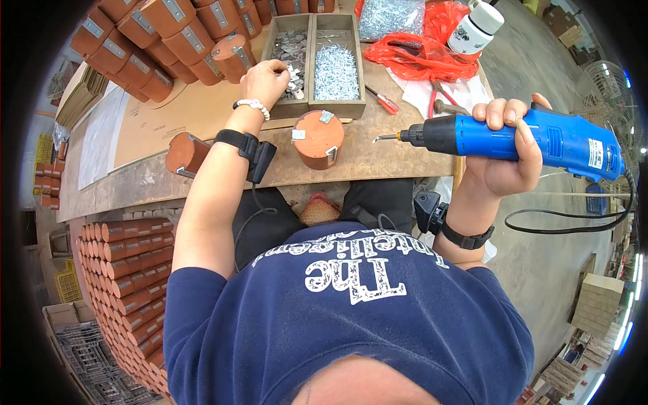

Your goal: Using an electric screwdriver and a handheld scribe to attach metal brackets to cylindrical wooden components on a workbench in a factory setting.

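My right hand (503, 145) is wrapped round a blue electric screwdriver (540, 140), held level above the table's right edge with its bit pointing left. A screw seems to sit at the bit's tip. My left hand (265, 84) reaches to the left compartment of a wooden box (312, 104), its fingers curled at the small metal plates (291, 47); what they pinch is hidden. Silvery screws (336, 74) fill the right compartment. In front of the box stands a terracotta-coloured cylinder (319, 140) with metal plates on its top and side. A second cylinder (185, 154) lies beside my left forearm.
Stacked cylinders (182, 37) crowd the table's back left; more (128, 270) are piled below. Right of the box lie a red-handled screwdriver (383, 100), red-handled pliers (434, 98), a hammer (449, 108) and red plastic bags (418, 57). A white bottle (474, 30) stands behind. The power cord (574, 229) hangs at right.
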{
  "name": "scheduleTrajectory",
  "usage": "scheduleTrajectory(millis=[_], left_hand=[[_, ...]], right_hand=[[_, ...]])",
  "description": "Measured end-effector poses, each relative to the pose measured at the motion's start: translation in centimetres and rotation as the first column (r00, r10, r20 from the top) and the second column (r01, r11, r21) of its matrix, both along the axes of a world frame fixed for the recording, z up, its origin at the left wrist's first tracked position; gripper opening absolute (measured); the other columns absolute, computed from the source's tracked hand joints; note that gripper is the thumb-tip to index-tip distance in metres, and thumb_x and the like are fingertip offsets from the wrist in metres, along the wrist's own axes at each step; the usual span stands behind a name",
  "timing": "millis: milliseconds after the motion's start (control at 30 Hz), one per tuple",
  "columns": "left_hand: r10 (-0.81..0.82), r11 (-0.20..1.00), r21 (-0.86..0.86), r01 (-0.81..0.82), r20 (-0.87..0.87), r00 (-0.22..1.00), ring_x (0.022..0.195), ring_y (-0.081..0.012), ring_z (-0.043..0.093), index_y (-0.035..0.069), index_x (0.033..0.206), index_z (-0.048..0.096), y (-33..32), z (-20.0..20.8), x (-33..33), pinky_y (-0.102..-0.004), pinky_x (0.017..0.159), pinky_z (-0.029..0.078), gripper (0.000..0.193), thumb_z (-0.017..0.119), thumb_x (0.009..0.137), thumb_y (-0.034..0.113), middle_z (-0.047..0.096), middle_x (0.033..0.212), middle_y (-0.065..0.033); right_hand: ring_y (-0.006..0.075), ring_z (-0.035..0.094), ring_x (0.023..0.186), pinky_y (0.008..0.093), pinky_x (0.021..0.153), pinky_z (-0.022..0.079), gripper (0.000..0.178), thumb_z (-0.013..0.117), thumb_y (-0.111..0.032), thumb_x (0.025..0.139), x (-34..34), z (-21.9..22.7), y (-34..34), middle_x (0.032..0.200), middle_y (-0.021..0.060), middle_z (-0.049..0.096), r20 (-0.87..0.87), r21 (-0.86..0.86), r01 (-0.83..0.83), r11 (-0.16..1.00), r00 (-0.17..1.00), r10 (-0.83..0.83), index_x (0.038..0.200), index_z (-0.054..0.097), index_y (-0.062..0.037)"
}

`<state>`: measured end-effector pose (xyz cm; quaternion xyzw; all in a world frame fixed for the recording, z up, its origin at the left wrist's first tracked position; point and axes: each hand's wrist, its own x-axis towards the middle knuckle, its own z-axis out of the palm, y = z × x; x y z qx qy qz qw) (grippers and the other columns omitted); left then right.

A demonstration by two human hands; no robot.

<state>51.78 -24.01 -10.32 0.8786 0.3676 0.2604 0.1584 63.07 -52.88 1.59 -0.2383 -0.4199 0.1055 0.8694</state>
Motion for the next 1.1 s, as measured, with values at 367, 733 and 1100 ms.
scheduleTrajectory(millis=[367, 733, 1100], left_hand=[[-0.119, 0.993, 0.000, 0.120, 0.133, 0.984, 0.076, -0.0232, 0.058, 0.009, 0.076, 0.064, -2.7, 3.6, -0.8, -0.0323, 0.069, 0.044, 0.013, 0.057, 0.069, 0.017, 0.062, 0.075, -0.0092], [-0.543, 0.742, 0.486, 0.463, 0.029, 0.839, 0.083, -0.0181, 0.055, 0.008, 0.075, 0.060, -13.1, 2.1, -5.5, -0.0385, 0.083, 0.037, 0.011, 0.063, 0.065, 0.006, 0.061, 0.082, -0.0023], [-0.403, 0.898, 0.295, 0.326, 0.258, 0.878, 0.094, -0.0264, 0.050, 0.006, 0.085, 0.058, -14.8, 0.7, -5.9, -0.0391, 0.084, 0.035, 0.026, 0.066, 0.061, 0.008, 0.057, 0.092, -0.0068]], right_hand=[[0.0171, 0.047, 0.068, 0.0363, 0.067, 0.038, 0.044, 0.046, -0.011, 0.070, -0.1, -0.1, 0.2, 0.076, 0.0085, 0.049, 0.002, -0.035, 0.005, 0.999, 1.000, -0.005, 0.113, 0.037, -0.0030], [0.0223, 0.051, 0.065, 0.0407, 0.063, 0.042, 0.049, 0.047, -0.008, 0.069, 0.1, -0.4, 0.5, 0.075, 0.0111, 0.051, -0.063, -0.014, -0.015, 1.000, 0.998, 0.014, 0.114, 0.030, -0.0014], [0.0201, 0.049, 0.066, 0.0390, 0.065, 0.041, 0.046, 0.046, -0.008, 0.070, -0.7, -0.5, 1.2, 0.076, 0.0103, 0.050, -0.043, -0.021, -0.043, 0.999, 0.998, 0.042, 0.114, 0.034, -0.0019]])
